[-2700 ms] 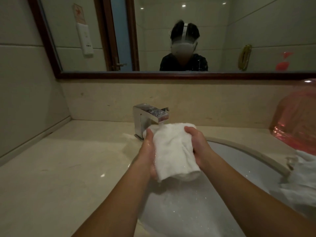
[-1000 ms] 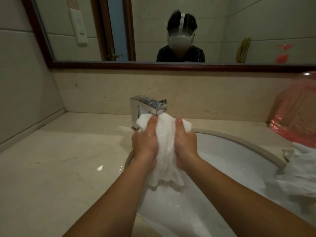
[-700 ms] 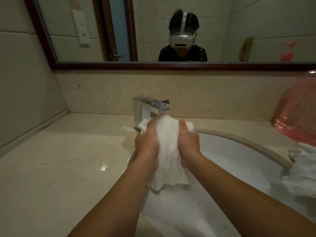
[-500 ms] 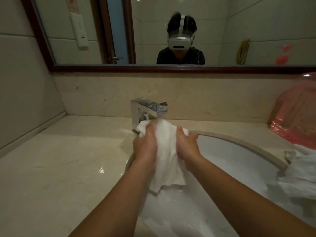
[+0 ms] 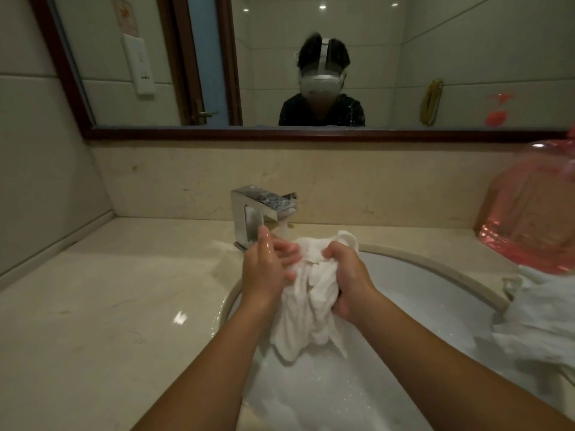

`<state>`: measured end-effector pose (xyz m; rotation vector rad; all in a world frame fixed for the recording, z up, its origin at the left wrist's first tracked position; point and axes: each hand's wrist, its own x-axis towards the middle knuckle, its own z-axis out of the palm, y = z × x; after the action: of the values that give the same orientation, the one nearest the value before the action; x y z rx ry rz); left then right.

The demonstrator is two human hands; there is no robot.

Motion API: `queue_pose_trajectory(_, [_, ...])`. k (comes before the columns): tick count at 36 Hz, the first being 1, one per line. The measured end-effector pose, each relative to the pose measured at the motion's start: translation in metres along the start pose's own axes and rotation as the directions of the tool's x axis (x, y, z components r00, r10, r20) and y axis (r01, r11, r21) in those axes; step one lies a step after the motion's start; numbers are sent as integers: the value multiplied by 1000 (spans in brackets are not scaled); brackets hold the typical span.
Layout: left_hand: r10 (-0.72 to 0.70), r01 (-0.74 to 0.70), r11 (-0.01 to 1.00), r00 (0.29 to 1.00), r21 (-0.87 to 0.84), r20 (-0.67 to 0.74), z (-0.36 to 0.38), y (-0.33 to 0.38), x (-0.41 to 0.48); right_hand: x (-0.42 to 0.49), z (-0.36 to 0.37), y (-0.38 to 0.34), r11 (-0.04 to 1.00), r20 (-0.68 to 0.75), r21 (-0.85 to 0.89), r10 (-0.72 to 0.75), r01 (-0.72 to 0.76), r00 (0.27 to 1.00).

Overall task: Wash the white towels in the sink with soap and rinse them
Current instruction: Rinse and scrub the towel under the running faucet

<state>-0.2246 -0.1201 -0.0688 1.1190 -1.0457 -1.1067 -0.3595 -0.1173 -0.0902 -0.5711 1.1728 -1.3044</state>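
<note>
Head view: you hold a wet white towel point(image 5: 306, 301) bunched between both hands above the sink point(image 5: 435, 293), just below the tap point(image 5: 263, 209), where a thin stream of water runs down onto the cloth beside your fingers. Your left hand point(image 5: 264, 272) grips the towel's near-left side, fingers curled into the folds and thumb raised toward the spout. Your right hand point(image 5: 345, 281) is clenched around the gathered top and right side of the cloth, a small loop of fabric poking up past the knuckles. The towel's loose lower end hangs down below both wrists toward the foamy water in the basin. Well to the right of your right hand, a second white towel point(image 5: 544, 318) lies crumpled over the sink's rim, and just beyond it sits a pink bag point(image 5: 535, 213) on the counter point(image 5: 109, 306). Ahead of your hands, the mirror point(image 5: 311, 57) reflects you in a dark top and a white headset.
</note>
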Motion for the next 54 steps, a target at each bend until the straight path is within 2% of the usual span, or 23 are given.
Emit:
queue_pose_trajectory(3, [63, -40, 965, 995, 260, -81, -5, -4, 7, 2, -6, -8, 994, 6, 109, 25, -26, 1000])
queue_pose_trajectory(5, [11, 12, 952, 997, 307, -73, -7, -3, 9, -9, -4, -16, 986, 30, 165, -8, 3, 1000])
queue_pose_trajectory(8, [-92, 95, 964, 996, 249, -22, -6, -4, 14, -15, -6, -25, 971, 45, 227, -90, 78, 995])
queue_pose_trajectory(10, [-190, 183, 974, 981, 134, 38, -4, -14, 22, -9, -11, -29, 939, 64, 325, -136, 108, 989])
queue_pose_trajectory(14, [-293, 307, 951, 928, -27, 230, 3, -9, 13, -2, -9, -31, 895, 77, 431, -165, 116, 983])
queue_pose_trajectory(17, [-288, 321, 944, 915, -79, 282, 7, -1, 4, -3, -6, -25, 942, 86, 324, -117, 83, 990])
queue_pose_trajectory(21, [-345, 350, 933, 936, -81, 65, -1, -39, 41, -1, -4, -14, 982, 126, 188, -53, 28, 991])
queue_pose_trajectory(25, [-363, 359, 929, 931, -86, -36, -6, -50, 55, -4, -2, -10, 997, 145, 70, 12, -22, 989])
queue_pose_trajectory(30, [-284, 278, 952, 958, -128, -30, -3, -54, 57, -6, 2, -5, 997, 163, 59, 34, -44, 986])
queue_pose_trajectory(34, [-93, 89, 992, 995, -89, -45, 0, -20, 30, 0, 2, -3, 994, 17, 111, -5, 3, 1000])
queue_pose_trajectory(37, [-22, 17, 996, 998, -84, -56, 1, -8, 19, 2, 3, -7, 980, -45, 192, -36, 44, 998])
queue_pose_trajectory(40, [-12, 12, 999, 1000, -40, -12, 3, -9, 15, 4, 3, -9, 961, -102, 245, -104, 126, 989])
queue_pose_trajectory(42, [4, -7, 998, 999, 60, 51, 3, 0, 5, 4, 2, -9, 955, -130, 265, -104, 136, 986])
queue_pose_trajectory(46, [48, -61, 985, 996, 159, 80, 3, -4, 6, 3, 0, -9, 945, -170, 300, -78, 127, 982])
queue_pose_trajectory(50, [17, -23, 994, 998, 110, 53, 2, 0, 3, 2, 1, -10, 934, -171, 324, -97, 149, 980])
queue_pose_trajectory(54, [48, -53, 998, 992, 32, 119, -1, 0, 1, 0, 4, -10, 929, -181, 340, -91, 149, 979])
